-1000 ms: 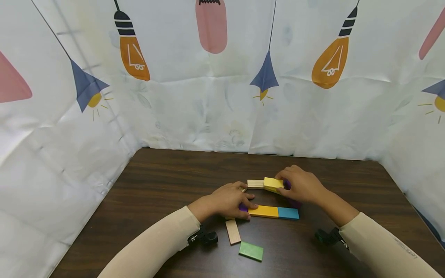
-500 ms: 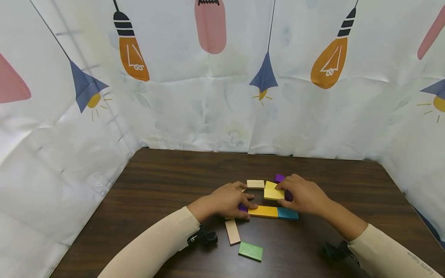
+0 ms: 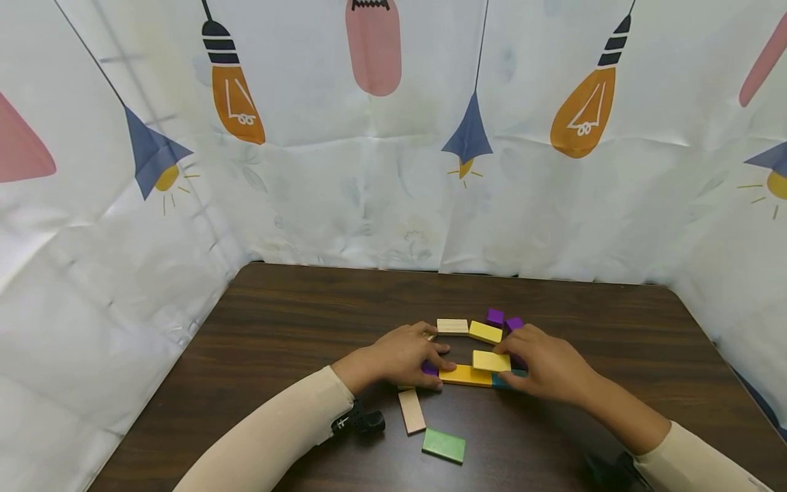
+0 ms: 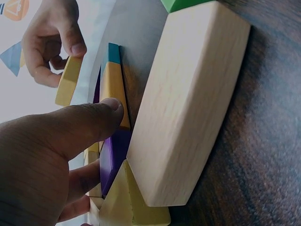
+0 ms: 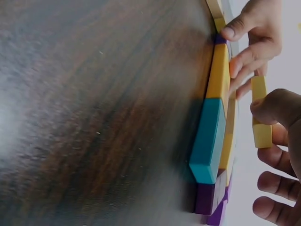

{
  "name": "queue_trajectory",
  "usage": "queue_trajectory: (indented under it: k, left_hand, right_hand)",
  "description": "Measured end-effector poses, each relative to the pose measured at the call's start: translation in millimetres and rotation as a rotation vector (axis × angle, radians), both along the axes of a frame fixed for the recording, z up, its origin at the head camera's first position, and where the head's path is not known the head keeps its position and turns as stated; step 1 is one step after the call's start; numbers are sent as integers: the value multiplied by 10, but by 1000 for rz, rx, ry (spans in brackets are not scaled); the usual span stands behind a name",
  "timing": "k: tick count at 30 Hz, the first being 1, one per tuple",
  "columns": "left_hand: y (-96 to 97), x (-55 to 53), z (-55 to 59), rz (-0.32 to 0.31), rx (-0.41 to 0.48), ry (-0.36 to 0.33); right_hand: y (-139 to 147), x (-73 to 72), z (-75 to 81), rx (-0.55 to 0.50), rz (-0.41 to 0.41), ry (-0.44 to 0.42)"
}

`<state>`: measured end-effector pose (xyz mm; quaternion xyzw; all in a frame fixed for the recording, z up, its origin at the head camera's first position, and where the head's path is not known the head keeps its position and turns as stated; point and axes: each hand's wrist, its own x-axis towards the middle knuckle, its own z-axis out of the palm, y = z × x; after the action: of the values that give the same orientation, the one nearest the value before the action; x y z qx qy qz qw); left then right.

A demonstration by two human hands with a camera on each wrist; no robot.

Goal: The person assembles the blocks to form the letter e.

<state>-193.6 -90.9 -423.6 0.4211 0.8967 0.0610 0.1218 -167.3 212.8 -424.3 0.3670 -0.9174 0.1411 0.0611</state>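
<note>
Between thumb and fingers, my right hand (image 3: 550,361) pinches a yellow block (image 3: 490,361). In the right wrist view that yellow block (image 5: 261,112) hangs above the row of blocks. Below it in the head view lie an orange-yellow block (image 3: 458,375) and a blue block (image 3: 501,380), end to end. My left hand (image 3: 406,355) rests at the row's left end, fingers spread, thumb on the orange-yellow block (image 4: 114,80) in the left wrist view. A purple block (image 4: 115,157) sits beside that thumb, partly covered by the hand.
Behind stand a plain wooden block (image 3: 451,326), another yellow block (image 3: 485,333) and two purple blocks (image 3: 495,317). Nearer the front lie a wooden block (image 3: 412,412) and a green block (image 3: 444,446). A patterned curtain (image 3: 393,205) hangs behind the dark table (image 3: 295,307).
My right hand has lifted the yellow block off another yellow block at the back and brought it forward, over the orange-yellow and blue blocks. The left hand stays in place.
</note>
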Motion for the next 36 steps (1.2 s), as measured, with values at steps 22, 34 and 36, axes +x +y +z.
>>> queue_trajectory:
  k: [22, 34, 36]
  left_hand:
    - [16, -9, 14, -10, -3, 3]
    - [15, -5, 5, -6, -2, -9]
    - [15, -3, 6, -1, -2, -12]
  right_hand:
    - [106, 282, -78, -50, 15, 23]
    - [124, 415, -161, -104, 75, 36]
    - [121, 436, -168, -98, 76, 24]
